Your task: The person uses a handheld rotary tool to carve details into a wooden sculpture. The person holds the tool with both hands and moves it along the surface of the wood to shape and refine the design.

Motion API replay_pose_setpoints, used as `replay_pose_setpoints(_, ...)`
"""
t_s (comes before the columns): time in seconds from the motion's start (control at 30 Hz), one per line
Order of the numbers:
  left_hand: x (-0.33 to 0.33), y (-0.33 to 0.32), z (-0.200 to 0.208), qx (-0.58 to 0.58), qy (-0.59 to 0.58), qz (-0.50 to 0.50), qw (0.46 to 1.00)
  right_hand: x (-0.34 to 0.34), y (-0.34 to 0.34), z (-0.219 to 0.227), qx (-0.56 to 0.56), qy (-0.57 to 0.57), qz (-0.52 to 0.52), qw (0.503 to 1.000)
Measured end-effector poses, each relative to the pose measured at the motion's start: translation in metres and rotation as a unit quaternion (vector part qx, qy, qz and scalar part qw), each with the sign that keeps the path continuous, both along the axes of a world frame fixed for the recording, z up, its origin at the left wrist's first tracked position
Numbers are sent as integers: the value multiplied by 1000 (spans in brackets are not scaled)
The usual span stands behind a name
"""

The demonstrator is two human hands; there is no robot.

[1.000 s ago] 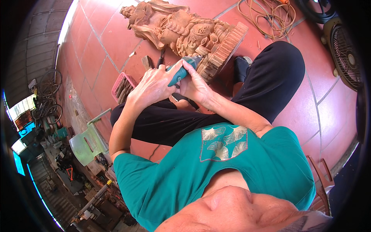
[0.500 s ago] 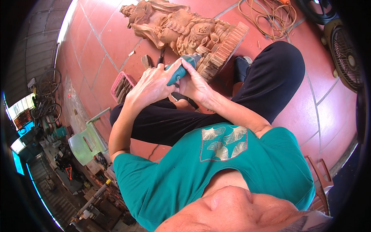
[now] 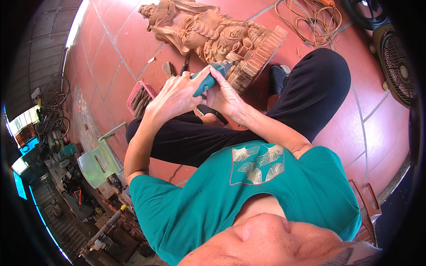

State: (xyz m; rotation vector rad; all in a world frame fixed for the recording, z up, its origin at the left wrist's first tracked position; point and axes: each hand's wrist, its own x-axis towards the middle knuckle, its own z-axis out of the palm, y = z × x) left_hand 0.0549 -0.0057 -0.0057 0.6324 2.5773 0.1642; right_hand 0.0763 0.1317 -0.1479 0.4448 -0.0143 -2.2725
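Observation:
A teal handheld power tool (image 3: 205, 84) is held in both my hands, its grey head touching or nearly touching a carved wooden figure (image 3: 208, 31). My left hand (image 3: 171, 98) wraps round the rear of the tool from the left. My right hand (image 3: 226, 98) grips it from the right, with the thumb along its top. The brown figure lies on its side on the floor, its ridged base (image 3: 262, 55) toward the right. Whatever bit the tool carries is too small to make out.
A pink basket (image 3: 141, 94) of wooden-handled tools and a wooden block (image 3: 168, 69) lie left of my hands. A coiled orange cord (image 3: 313, 24) and a fan (image 3: 398, 66) are at the right. A pale green chair (image 3: 95, 166) stands at the left. My folded legs lie below the figure.

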Motion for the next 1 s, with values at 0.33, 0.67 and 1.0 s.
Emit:
replay_pose_setpoints(0.33, -3, 1, 3, -18, -14, 10, 1000, -3, -4, -3, -10, 3, 3, 1000)
replay_pose_setpoints(0.67, -4, -2, 3, -7, -5, 15, 1000, -6, -3, 5, -4, 10, -3, 1000)
replay_pose_setpoints(1.0, -4, -4, 1, -8, -1, 13, 1000, -6, -2, 5, -5, 18, -1, 1000)
